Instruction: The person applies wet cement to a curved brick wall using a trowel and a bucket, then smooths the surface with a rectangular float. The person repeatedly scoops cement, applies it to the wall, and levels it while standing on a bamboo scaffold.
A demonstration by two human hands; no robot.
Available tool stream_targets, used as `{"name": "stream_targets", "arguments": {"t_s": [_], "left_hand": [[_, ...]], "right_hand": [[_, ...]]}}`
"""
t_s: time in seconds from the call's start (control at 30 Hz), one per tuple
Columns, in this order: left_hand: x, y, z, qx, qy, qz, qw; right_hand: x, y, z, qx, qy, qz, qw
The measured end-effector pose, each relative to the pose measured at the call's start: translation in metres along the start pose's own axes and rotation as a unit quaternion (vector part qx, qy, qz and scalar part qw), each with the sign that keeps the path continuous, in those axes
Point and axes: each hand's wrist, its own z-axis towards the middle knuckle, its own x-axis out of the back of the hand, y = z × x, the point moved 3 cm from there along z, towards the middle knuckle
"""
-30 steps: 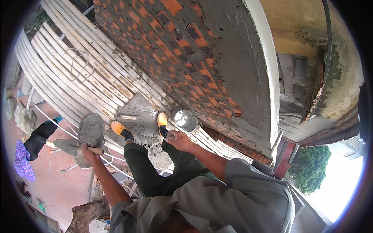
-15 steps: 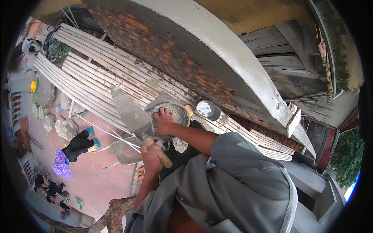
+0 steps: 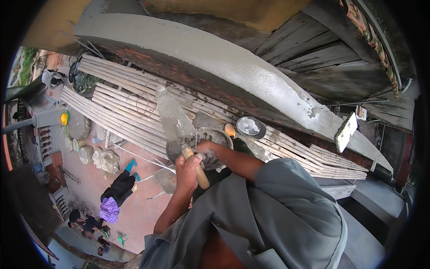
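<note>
My left hand [image 3: 187, 171] is closed around the wooden handle of a trowel [image 3: 172, 115]. Its broad steel blade is smeared with wet grey mortar and points up and leftward over the poles. Behind the handle is a round bucket [image 3: 225, 140] with grey mortar on its inside. My right hand [image 3: 208, 147] reaches into this bucket, close to the trowel's handle end. Its fingers are bent down and mostly hidden, so whether they hold anything does not show.
Long pale poles [image 3: 121, 114] form a platform beside a curved plastered ledge [image 3: 215, 56]. A dark tub with white paste [image 3: 251, 126] and an orange object [image 3: 230, 130] stand right of the bucket. Far below, a person in a purple patterned top [image 3: 109, 210] bends over the paved yard.
My right hand, spread on the mortar before, has turned down with its fingers bent. The trowel blade has swung more upright. The whole view has shifted, showing more of the ledge.
</note>
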Motion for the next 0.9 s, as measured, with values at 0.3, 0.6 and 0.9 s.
{"name": "stream_targets", "arguments": {"t_s": [0.3,0.6,0.9], "left_hand": [[0.015,-0.018,-0.002,-0.016,0.072,-0.068,0.995],[0.02,-0.017,-0.004,-0.043,0.104,-0.058,0.992],[0.038,-0.033,0.0,-0.048,0.135,-0.001,0.99]], "right_hand": [[0.128,-0.173,-0.263,0.17,0.072,0.268,0.945],[0.284,-0.234,-0.362,0.2,0.344,0.011,0.917],[0.36,-0.084,-0.473,0.056,0.493,-0.093,0.863]]}}
